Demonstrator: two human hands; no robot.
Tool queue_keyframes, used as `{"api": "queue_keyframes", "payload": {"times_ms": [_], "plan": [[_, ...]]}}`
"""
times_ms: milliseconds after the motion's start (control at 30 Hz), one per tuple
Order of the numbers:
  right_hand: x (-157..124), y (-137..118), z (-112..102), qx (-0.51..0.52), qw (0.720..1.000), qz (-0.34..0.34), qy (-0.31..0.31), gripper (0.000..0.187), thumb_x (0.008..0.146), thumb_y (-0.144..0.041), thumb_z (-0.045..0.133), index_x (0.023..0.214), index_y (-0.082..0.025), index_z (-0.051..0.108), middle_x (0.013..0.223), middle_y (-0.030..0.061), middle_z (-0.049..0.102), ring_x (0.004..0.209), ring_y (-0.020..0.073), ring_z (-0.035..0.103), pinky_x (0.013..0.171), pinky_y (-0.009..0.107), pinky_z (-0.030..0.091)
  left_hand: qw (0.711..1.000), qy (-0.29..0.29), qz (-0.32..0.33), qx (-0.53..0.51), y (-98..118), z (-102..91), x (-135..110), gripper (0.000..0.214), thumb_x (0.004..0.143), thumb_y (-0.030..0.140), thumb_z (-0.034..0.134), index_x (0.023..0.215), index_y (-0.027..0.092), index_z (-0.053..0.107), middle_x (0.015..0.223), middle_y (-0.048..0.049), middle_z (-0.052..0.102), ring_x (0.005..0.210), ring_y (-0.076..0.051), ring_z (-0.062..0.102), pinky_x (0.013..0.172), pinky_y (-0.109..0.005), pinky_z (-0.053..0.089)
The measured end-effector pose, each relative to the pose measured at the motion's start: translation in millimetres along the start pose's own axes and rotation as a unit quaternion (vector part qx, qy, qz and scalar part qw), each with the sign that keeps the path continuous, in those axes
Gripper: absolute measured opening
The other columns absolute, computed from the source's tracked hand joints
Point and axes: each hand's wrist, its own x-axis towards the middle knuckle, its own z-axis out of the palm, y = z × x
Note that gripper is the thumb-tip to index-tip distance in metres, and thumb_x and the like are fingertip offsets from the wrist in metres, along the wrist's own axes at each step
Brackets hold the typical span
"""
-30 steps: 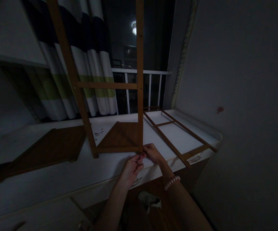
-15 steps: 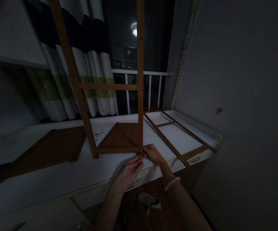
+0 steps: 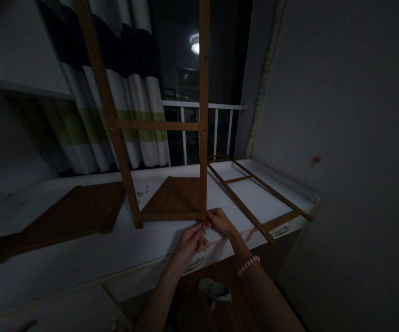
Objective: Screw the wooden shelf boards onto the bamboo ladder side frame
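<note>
A brown wooden frame [image 3: 157, 125] stands upright on the white counter, with two posts and a crossbar. Low between its posts lies a wooden shelf panel [image 3: 178, 196]. At the foot of the right post, my left hand [image 3: 190, 244] is closed in a pinch, its other fingers curled. Just right of that post, my right hand [image 3: 220, 222] also pinches, its fingertips close to those of the left. Whatever is between the fingertips is too small and dark to name. Several small pieces of hardware [image 3: 143, 191], possibly screws, lie behind the left post.
A second wooden frame [image 3: 239, 179] lies flat on the counter at right, its near end over the front edge. Another brown panel [image 3: 71, 212] rests at left. Behind are a striped curtain [image 3: 147, 92] and a white railing [image 3: 216, 106]. Drawers with handles [image 3: 195, 264] run below.
The fingers of my left hand have curled in and drawn nearer the post's foot. My right hand stays almost in place. The view has shifted slightly.
</note>
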Motion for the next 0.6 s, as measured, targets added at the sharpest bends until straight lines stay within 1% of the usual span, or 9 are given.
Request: {"api": "queue_keyframes", "payload": {"times_ms": [67,200,367,433,500,600], "plan": [[0,0,0,-0.002,1.0,-0.004,0.004,0.028,0.067,-0.03,0.045,0.043,-0.014,0.045,0.036,-0.0036,0.043,0.035,0.0061,0.042,0.042,0.019,0.035,0.999,-0.011,0.006,0.034,0,-1.3,1,0.025,0.067,0.031,0.051,0.083,0.011,0.052,0.058,0.0033,0.048,0.034,-0.002,0.037,0.034,-0.018,0.017],[0,1,-1,-0.008,1.0,-0.024,0.003,0.029,0.067,-0.029,0.045,0.042,-0.014,0.044,0.037,-0.0031,0.044,0.036,0.0062,0.043,0.041,0.018,0.034,0.994,-0.033,0.004,0.1,4,-0.9,3,0.026,0.069,0.029,0.047,0.086,0.011,0.05,0.058,0.0007,0.053,0.036,-0.005,0.042,0.035,-0.018,0.024],[2,5,-1,-0.008,1.0,-0.025,-0.005,0.031,0.067,-0.032,0.045,0.042,-0.015,0.043,0.036,-0.0035,0.043,0.035,0.0062,0.041,0.039,0.019,0.032,0.991,-0.052,0.026,0.118,11,2.2,4,0.019,0.067,0.027,0.049,0.078,0.011,0.05,0.05,0.0045,0.046,0.036,-0.006,0.041,0.039,-0.02,0.031],[3,6,-1,-0.02,1.0,-0.024,-0.001,0.031,0.068,-0.032,0.044,0.042,-0.015,0.043,0.036,-0.0033,0.043,0.035,0.0061,0.04,0.039,0.019,0.031,0.991,-0.061,0.029,0.116,15,2.5,4,0.019,0.066,0.027,0.051,0.075,0.011,0.051,0.053,0.0041,0.046,0.037,-0.005,0.04,0.041,-0.021,0.032],[2,5,-1,-0.024,0.999,-0.026,-0.002,0.03,0.068,-0.031,0.043,0.043,-0.015,0.043,0.037,-0.0033,0.044,0.036,0.0059,0.04,0.039,0.019,0.03,0.991,-0.065,0.026,0.115,19,2.0,4,0.019,0.064,0.027,0.053,0.075,0.01,0.053,0.06,0.0019,0.049,0.04,-0.005,0.04,0.043,-0.021,0.032],[2,4,-1,-0.013,0.999,-0.027,-0.013,0.029,0.068,-0.03,0.043,0.043,-0.016,0.042,0.037,-0.0037,0.043,0.036,0.0059,0.041,0.04,0.019,0.03,0.991,-0.06,0.017,0.121,23,0.2,3,0.02,0.064,0.026,0.054,0.077,0.01,0.055,0.067,-0.0003,0.051,0.046,-0.004,0.04,0.046,-0.019,0.031]]}}
